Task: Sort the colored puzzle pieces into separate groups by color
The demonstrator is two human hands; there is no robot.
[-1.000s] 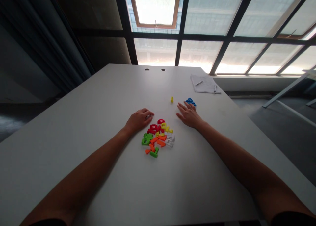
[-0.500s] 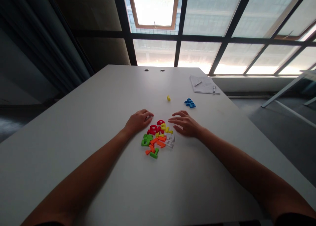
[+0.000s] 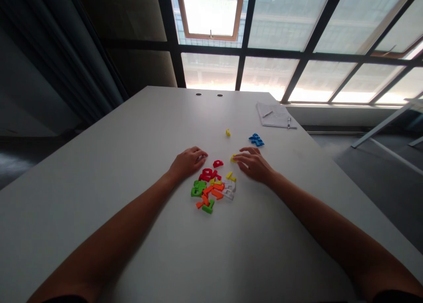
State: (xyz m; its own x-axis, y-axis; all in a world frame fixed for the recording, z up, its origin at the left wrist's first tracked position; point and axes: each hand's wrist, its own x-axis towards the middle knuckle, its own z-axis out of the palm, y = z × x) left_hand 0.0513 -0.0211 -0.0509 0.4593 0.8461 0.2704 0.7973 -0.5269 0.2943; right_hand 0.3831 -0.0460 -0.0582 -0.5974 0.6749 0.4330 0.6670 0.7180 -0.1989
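The left hand (image 3: pixel 187 162) is resting on the surface (image 3: pixel 148 245), its fingers loosely curving and partly apart, with no piece showing in them. It is lying close to the red pieces (image 3: pixel 206 172), so a careless shift of the wrist could be nudging them out of place. Below these, the green pieces (image 3: pixel 198 188) and orange pieces (image 3: pixel 217 193) are crowding together, beside the white pieces (image 3: pixel 228 192); pulling one could be dragging its neighbours along. Farther out, a lone yellow piece (image 3: pixel 228 132) is sitting well apart from the pile. Nearer, another yellow piece (image 3: pixel 233 158) is lying at the fingertips of the right hand (image 3: pixel 256 166). Those fingers are touching it, but I cannot tell whether they are pinching it or only pressing; with a shallow hold, it could be slipping or turning. The blue pieces (image 3: pixel 256 140) are lying just beyond that hand, where a raised knuckle could be brushing them.
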